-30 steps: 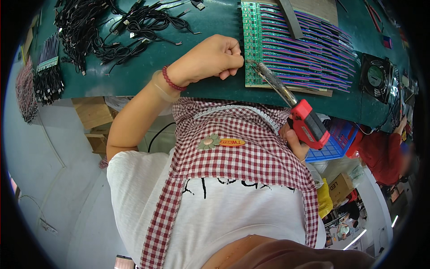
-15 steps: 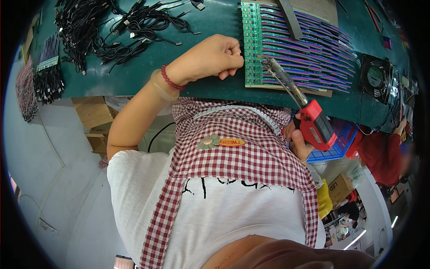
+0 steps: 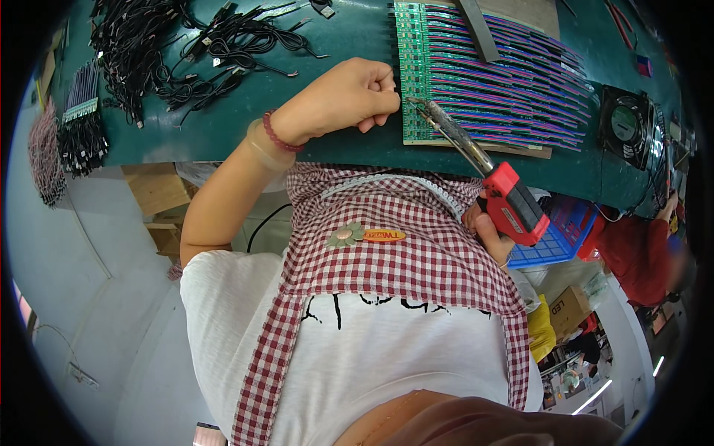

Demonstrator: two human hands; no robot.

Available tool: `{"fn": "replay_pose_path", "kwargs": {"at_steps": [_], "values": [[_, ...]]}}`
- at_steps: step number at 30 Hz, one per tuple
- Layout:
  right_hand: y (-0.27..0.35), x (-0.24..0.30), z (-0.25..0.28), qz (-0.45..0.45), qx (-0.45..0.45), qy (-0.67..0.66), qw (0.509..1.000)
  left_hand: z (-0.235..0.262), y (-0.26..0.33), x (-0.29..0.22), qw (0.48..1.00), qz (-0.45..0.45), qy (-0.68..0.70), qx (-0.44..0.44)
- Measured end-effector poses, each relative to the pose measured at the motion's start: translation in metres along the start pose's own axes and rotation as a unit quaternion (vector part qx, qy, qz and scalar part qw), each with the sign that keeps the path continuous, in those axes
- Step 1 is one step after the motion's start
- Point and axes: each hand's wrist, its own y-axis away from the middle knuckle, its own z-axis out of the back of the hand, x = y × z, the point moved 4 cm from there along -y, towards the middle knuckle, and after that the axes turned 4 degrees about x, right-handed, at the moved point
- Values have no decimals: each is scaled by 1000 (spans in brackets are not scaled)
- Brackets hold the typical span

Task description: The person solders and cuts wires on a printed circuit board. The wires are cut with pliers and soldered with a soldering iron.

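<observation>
My right hand is closed around the grip of a red and black soldering gun. Its metal barrel slants up and left, and the tip is over the lower part of a row of green circuit boards. Bundles of red, blue and black wires run off to the right from those boards. At the boards' left edge, my left hand is closed with the fingers curled in. Whatever it pinches, if anything, is hidden by the fingers.
A grey flat bar lies across the wires. Black USB cables are heaped at the far left of the green table. To the right stands a black fan. A blue crate sits below the table's edge.
The soldering gun has shifted left, bringing its tip from the wire ends toward the boards' left edge. My left hand stays closed in nearly the same place.
</observation>
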Motion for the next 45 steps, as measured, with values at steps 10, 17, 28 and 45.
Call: {"fn": "replay_pose_path", "kwargs": {"at_steps": [10,17,28,45], "values": [[2,1,-2,19,-10,-23,1000,-1,0,-1,1000,-1,-7,2],[-3,6,-6,46,-3,-10,999,1,-2,1,1000,-3,-19,1],[-22,39,-9,123,-60,-109,985,1,15,-10,997,-22,-70,4],[-53,78,11,188,-132,-249,941,115,-49,-88,599,-150,-658,-432]]}}
